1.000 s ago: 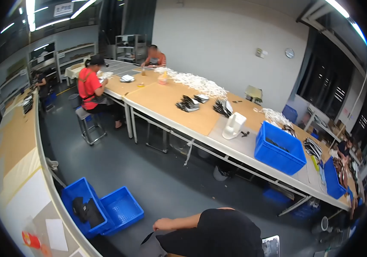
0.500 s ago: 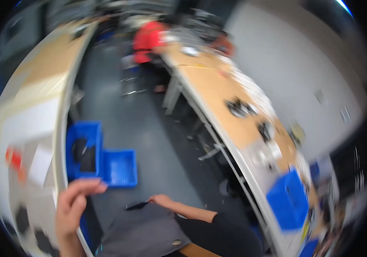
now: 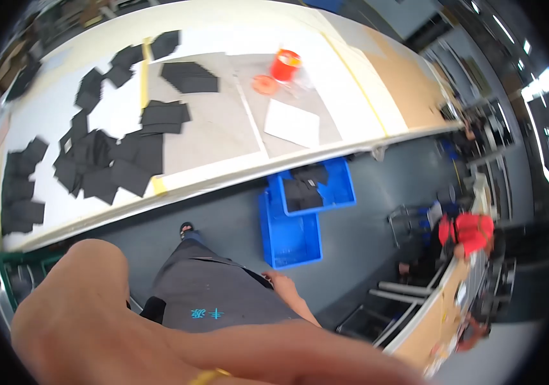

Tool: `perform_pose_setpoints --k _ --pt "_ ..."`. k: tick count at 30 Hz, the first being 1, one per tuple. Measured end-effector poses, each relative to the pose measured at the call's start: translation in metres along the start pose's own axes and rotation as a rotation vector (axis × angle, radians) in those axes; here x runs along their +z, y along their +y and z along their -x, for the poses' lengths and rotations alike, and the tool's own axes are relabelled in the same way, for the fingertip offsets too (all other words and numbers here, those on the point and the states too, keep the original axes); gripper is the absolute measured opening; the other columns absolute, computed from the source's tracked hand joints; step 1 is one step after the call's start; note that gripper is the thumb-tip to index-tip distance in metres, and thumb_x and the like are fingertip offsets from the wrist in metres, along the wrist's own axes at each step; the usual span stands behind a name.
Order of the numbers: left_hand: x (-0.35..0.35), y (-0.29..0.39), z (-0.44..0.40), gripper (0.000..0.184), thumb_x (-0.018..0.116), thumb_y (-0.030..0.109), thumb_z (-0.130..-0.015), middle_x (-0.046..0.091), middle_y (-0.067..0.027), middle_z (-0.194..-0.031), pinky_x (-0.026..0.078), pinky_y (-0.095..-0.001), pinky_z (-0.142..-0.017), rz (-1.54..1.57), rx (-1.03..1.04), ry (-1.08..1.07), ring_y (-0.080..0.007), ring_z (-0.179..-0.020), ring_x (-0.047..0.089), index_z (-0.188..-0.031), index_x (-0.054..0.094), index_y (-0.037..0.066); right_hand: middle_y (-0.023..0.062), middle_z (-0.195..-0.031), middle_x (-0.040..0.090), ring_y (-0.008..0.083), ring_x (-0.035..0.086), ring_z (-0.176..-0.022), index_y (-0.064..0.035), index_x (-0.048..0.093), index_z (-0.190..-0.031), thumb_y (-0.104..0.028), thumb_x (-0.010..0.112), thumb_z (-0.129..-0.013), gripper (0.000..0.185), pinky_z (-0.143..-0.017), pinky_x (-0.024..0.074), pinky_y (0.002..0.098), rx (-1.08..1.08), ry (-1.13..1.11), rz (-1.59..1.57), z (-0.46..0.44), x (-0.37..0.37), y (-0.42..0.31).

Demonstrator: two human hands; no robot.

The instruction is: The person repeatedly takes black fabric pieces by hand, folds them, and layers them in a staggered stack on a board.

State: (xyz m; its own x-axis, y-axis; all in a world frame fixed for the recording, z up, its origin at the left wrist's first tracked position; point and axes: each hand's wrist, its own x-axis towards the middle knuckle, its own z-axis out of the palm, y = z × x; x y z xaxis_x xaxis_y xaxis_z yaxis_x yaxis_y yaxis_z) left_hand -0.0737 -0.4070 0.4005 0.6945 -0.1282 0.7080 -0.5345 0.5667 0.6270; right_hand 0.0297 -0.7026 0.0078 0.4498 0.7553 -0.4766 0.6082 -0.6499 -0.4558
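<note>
Close to the camera, my bare left arm and hand (image 3: 72, 308) fill the lower left, with a yellow band at the bottom edge; the left fingers cannot be made out. My right hand (image 3: 279, 280) is at the side of the grey apron (image 3: 223, 292), its fingers closed at a dark strip along the apron's edge; what they grip is too small to name. On the white table (image 3: 191, 176) lie black fabric pieces (image 3: 98, 157), partly piled, and a fanned stack (image 3: 191, 77). None of these pieces is touched by my right hand.
A red container (image 3: 285, 65) and a white sheet (image 3: 292, 123) lie on the table. Below its edge, a blue crate (image 3: 345, 186) with black pieces overlaps another blue crate (image 3: 291, 244). A person in red (image 3: 467, 232) sits at a second table (image 3: 431, 330) on the right.
The view has swung left and down onto the white table. My left hand, spread in front of the crates before, has come close to the camera. My right hand remains beside the apron.
</note>
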Motion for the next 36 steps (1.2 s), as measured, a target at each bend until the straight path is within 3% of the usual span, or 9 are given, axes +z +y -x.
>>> perform_pose_setpoints --k 14,16,17,18,22,23,25,28,36 --pt "-0.111 0.141 0.088 0.024 0.061 0.017 -0.097 0.063 -0.0067 -0.080 0.038 -0.0251 -0.054 -0.025 -0.235 0.018 -0.0152 -0.069 0.060 -0.117 0.073 0.019 0.0116 -0.099 0.067 0.0311 0.066 -0.094 -0.0075 0.065 -0.114 -0.019 0.066 -0.088 0.029 -0.080 0.0528 0.0414 -0.304 -0.112 -0.039 -0.202 -0.092 -0.114" --pt "-0.159 0.128 0.124 0.049 0.060 0.027 -0.098 0.058 -0.0233 -0.129 0.052 -0.0407 -0.087 -0.254 -0.123 -0.440 -0.0364 -0.104 0.061 -0.132 0.054 -0.008 0.0119 -0.100 0.068 0.0306 0.067 -0.093 -0.0066 0.065 -0.114 -0.018 0.067 -0.088 0.029 -0.080 0.0530 0.0405 -0.291 -0.120 -0.060 -0.215 -0.101 -0.115" --pt "-0.183 0.120 0.128 0.049 0.062 0.029 -0.097 0.060 -0.0233 -0.123 0.052 -0.0413 -0.085 -0.258 -0.194 -0.392 -0.0359 -0.101 0.060 -0.130 0.055 -0.007 0.0123 -0.100 0.068 0.0298 0.067 -0.092 -0.0062 0.065 -0.114 -0.016 0.067 -0.087 0.028 -0.080 0.0532 0.0391 -0.271 -0.050 -0.142 -0.221 -0.105 -0.114" --pt "-0.216 0.108 0.133 0.045 0.064 0.029 -0.095 0.064 -0.0188 -0.112 0.052 -0.0392 -0.084 -0.204 -0.321 -0.307 -0.0314 -0.100 0.062 -0.123 0.060 -0.006 0.0127 -0.100 0.069 0.0291 0.068 -0.091 -0.0057 0.065 -0.114 -0.014 0.067 -0.087 0.028 -0.080 0.0535 0.0377 -0.250 0.019 -0.222 -0.228 -0.110 -0.114" --pt "-0.376 0.011 0.223 0.036 0.064 0.033 -0.094 0.067 -0.0096 -0.100 0.051 -0.0298 -0.078 -0.786 -0.745 1.251 -0.0155 -0.086 0.064 -0.107 0.066 0.000 0.0136 -0.099 0.070 0.0261 0.070 -0.089 -0.0049 0.066 -0.114 -0.012 0.068 -0.088 0.027 -0.080 0.0538 0.0345 -0.181 0.004 -0.302 -0.260 -0.140 -0.112" --pt "-0.410 -0.010 0.242 0.034 0.070 0.028 -0.089 0.067 -0.0133 -0.099 0.051 -0.0323 -0.081 -1.237 -1.137 1.328 -0.0214 -0.089 0.065 -0.106 0.066 -0.001 0.0135 -0.098 0.071 0.0248 0.070 -0.087 -0.0048 0.066 -0.114 -0.012 0.068 -0.088 0.027 -0.079 0.0538 0.0338 -0.203 0.004 -0.322 -0.273 -0.146 -0.109" --pt "-0.455 -0.064 0.299 0.041 0.076 0.026 -0.081 0.063 -0.0194 -0.105 0.050 -0.0442 -0.088 -1.822 -1.058 1.520 -0.0387 -0.101 0.059 -0.109 0.064 0.000 0.0126 -0.096 0.071 0.0215 0.070 -0.085 -0.0043 0.066 -0.113 -0.009 0.068 -0.088 0.026 -0.078 0.0537 0.0322 -0.265 -0.025 -0.320 -0.303 -0.162 -0.112" --pt "-0.469 -0.085 0.311 0.047 0.079 0.027 -0.078 0.056 -0.0224 -0.114 0.051 -0.0454 -0.089 -1.842 -1.406 1.617 -0.0383 -0.109 0.055 -0.110 0.062 -0.001 0.0122 -0.096 0.070 0.0248 0.069 -0.085 -0.0054 0.066 -0.112 -0.011 0.067 -0.088 0.025 -0.077 0.0537 0.0343 -0.442 -0.120 -0.200 -0.365 -0.188 -0.120" --pt "-0.480 -0.072 0.303 0.035 0.079 0.017 -0.077 0.063 -0.0197 -0.103 0.053 -0.0440 -0.084 -1.573 -1.459 1.807 -0.0376 -0.095 0.064 -0.103 0.064 -0.001 0.0120 -0.098 0.066 0.0290 0.066 -0.089 -0.0072 0.064 -0.114 -0.014 0.066 -0.088 0.027 -0.078 0.0523 0.0378 -0.732 -0.369 -0.053 -0.515 -0.225 -0.186"
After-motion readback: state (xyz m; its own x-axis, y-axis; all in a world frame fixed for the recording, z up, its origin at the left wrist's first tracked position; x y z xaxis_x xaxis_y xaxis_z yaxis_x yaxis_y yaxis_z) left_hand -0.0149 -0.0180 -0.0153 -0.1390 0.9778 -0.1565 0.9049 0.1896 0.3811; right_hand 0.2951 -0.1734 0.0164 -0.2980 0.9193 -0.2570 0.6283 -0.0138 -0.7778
